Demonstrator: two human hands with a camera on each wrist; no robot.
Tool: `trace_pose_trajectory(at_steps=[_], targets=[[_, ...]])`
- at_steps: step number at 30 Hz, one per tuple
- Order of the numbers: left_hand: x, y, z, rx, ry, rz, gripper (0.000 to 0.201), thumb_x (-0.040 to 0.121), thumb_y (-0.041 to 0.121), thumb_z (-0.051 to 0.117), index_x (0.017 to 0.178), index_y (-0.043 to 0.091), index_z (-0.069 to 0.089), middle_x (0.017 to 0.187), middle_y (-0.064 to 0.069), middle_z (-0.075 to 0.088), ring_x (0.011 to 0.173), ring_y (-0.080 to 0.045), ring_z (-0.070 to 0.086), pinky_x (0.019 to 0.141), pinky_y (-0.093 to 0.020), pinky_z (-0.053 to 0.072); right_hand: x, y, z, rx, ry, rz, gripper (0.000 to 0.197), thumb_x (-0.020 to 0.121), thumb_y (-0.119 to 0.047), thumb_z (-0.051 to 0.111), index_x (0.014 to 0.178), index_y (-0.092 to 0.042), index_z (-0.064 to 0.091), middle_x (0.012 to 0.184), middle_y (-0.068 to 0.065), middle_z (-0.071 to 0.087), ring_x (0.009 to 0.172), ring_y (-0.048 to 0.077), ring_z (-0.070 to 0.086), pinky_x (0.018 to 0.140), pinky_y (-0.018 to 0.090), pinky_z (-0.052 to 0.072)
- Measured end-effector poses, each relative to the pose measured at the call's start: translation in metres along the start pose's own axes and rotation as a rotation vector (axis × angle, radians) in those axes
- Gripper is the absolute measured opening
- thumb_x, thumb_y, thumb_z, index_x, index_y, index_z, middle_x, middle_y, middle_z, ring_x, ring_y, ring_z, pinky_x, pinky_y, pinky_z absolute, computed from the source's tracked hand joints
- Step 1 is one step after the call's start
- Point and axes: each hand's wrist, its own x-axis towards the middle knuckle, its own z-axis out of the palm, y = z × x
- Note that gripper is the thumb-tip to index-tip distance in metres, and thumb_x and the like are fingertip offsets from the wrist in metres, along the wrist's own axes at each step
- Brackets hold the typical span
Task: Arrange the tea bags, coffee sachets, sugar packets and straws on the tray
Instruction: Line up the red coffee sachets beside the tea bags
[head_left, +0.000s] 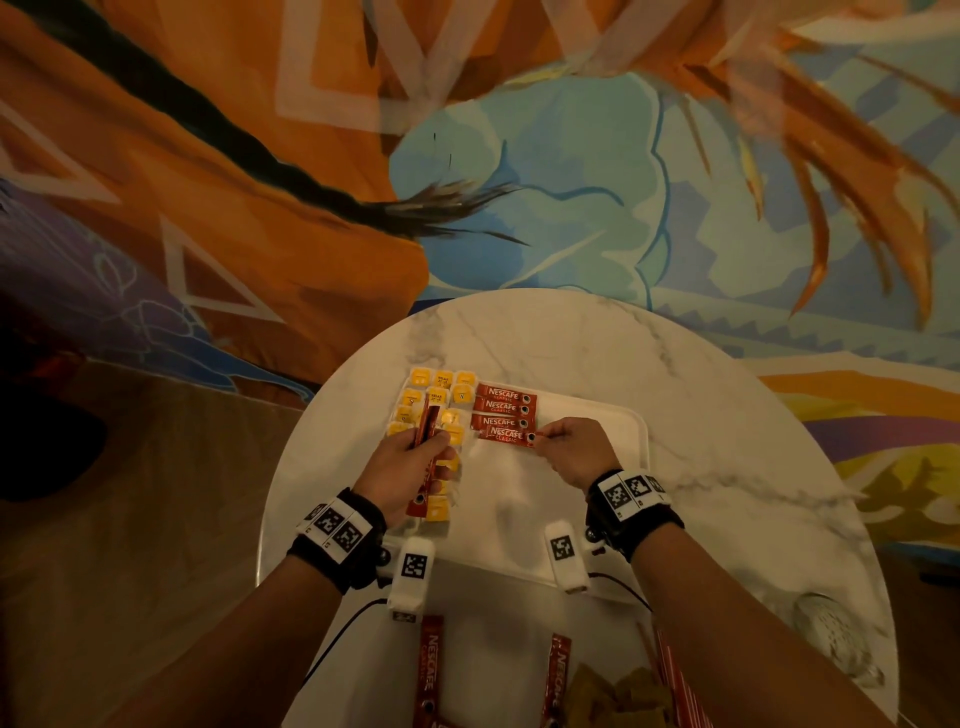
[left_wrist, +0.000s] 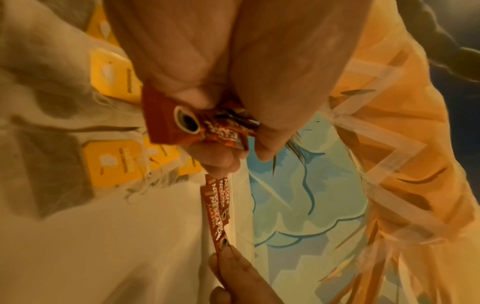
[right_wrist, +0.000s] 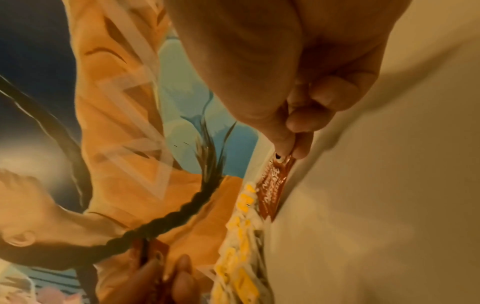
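1. A round, white marble-patterned bench (head_left: 701, 415) stands against a wall mural (head_left: 519, 182) of orange, blue and pale green shapes, with a dark braid painted across it; wood-toned floor (head_left: 130, 493) shows at the left.

2. A white rectangular tray (head_left: 613, 415) lies near the middle of the bench, its long side toward the person.

3. Yellow-tagged tea bags (head_left: 441, 387) fill the tray's left end in rows, reaching its far left corner.

4. Just beside them, four red coffee sachets (head_left: 506, 408) lie crosswise in a stack of rows at the tray's far edge.

5. The right hand (head_left: 569, 449) pinches the end of the nearest sachet (head_left: 506, 434) between thumb and fingers (right_wrist: 298, 125), its other fingers curled in; the sachet lies flat on the tray.

6. The left hand (head_left: 402, 467) hovers over the tea bags, fingers (left_wrist: 221, 162) closed around a bundle of sachets (head_left: 426, 441) that points away from the person.

7. At the bench's near edge, off the tray, more red sachets (head_left: 431, 670) lie lengthwise beside brown packets (head_left: 613, 696) and red-and-white striped straws (head_left: 675, 680).

8. A clear glass (head_left: 831, 634) stands near the bench's right edge.

9. Both wrists carry black bands with white tag-marked camera mounts (head_left: 410, 571).
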Motion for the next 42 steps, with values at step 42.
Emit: trace_pose_trajectory(at_steps=[42], targets=[[-0.011, -0.004, 0.001, 0.151, -0.259, 0.026, 0.021, 0.101, 0.027, 0.058, 0.103, 0.008, 0.068, 0.077, -0.004, 0.065, 0.052, -0.010, 0.047, 0.047, -0.022, 0.036, -0.042, -0.046, 0.008, 0.176, -0.348, -0.426, 0.019, 0.097, -0.010, 0.065, 0.114, -0.008, 0.071, 0.072, -0.013, 0.068, 0.060, 0.004, 0.058, 0.054, 0.012, 0.043]])
